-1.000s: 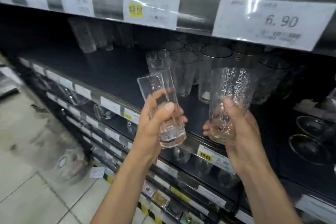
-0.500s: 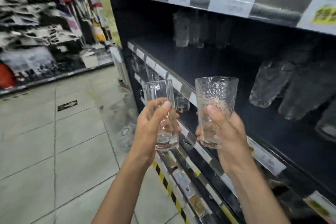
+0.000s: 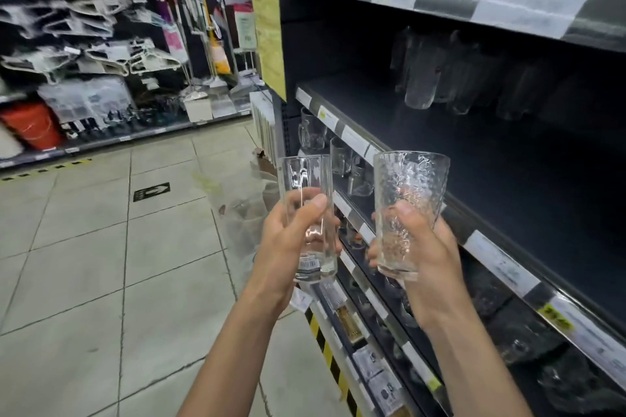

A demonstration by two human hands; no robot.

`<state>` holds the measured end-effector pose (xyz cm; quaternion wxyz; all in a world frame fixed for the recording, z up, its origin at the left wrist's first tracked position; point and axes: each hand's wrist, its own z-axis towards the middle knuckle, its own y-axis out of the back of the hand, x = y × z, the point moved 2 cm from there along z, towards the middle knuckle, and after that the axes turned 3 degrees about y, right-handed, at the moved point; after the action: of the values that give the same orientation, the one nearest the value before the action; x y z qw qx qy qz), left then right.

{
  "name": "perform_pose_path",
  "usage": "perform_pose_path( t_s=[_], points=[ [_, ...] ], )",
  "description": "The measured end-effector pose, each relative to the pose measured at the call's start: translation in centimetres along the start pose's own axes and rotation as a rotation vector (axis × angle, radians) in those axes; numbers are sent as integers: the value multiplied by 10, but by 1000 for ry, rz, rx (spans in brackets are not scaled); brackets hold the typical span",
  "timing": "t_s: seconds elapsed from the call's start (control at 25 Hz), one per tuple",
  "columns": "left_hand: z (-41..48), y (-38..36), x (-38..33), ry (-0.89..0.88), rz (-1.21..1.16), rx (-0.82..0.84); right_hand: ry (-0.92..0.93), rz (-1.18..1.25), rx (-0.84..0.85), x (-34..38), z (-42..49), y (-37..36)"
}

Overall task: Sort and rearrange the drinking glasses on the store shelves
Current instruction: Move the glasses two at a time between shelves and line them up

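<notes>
Store aisle, tiled floor (image 3: 84, 264), dark shelf (image 3: 491, 162) at right. Left hand (image 3: 288, 247) wrapped round smooth glass (image 3: 305, 176); right hand (image 3: 433, 264) clamped round textured glass (image 3: 411, 176), both upright, apart.

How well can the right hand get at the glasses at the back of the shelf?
Probably not yet: the right hand grips the textured glass, though the dark shelf before the back glasses looks unobstructed.
</notes>
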<state>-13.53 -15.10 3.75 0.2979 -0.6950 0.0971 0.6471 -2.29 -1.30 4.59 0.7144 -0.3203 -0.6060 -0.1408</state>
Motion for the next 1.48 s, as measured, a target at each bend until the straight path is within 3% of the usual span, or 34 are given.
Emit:
perform_pose_path(
  t_s=[0.8, 1.2, 1.48],
  points=[
    [317, 13, -16, 25, 65, 223, 131, 63, -271, -20, 270, -53],
    [415, -32, -1, 53, 92, 607, 186, -19, -695, -27, 290, -43],
    [451, -81, 6, 54, 139, 977, 306, -281, -1010, -20, 292, -26]
  ],
)
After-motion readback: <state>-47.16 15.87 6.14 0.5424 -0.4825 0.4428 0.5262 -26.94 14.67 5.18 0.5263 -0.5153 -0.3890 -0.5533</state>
